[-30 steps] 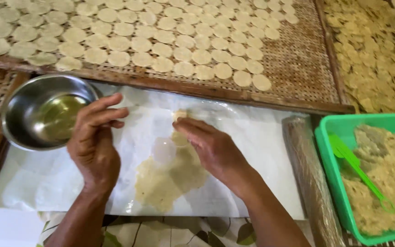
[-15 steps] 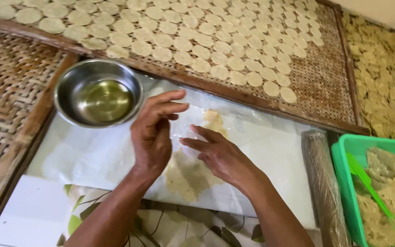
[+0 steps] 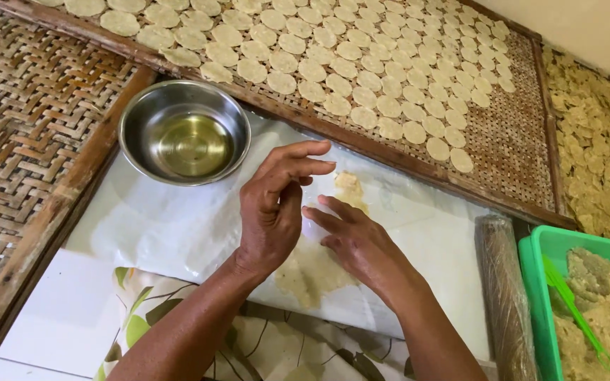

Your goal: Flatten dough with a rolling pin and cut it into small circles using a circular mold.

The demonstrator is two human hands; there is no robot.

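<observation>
A thin sheet of pale dough (image 3: 312, 271) lies under clear plastic film (image 3: 178, 226) on the work surface. My left hand (image 3: 273, 208) hovers over it with fingers apart, thumb and forefinger near a small dough piece (image 3: 347, 185). My right hand (image 3: 354, 240) rests flat on the film, fingers stretched toward the left hand. Neither hand grips anything that I can see.
A steel bowl (image 3: 185, 130) with oil stands at the upper left. A woven tray (image 3: 517, 141) of several round dough discs lies behind. A plastic-wrapped rolling pin (image 3: 506, 296) and a green tub (image 3: 534, 282) of dough with a green fork (image 3: 577, 314) sit at right.
The view has shifted so everything sits further right and lower in frame. Both hands stay over the dough; my left fingers have spread and lifted slightly.
</observation>
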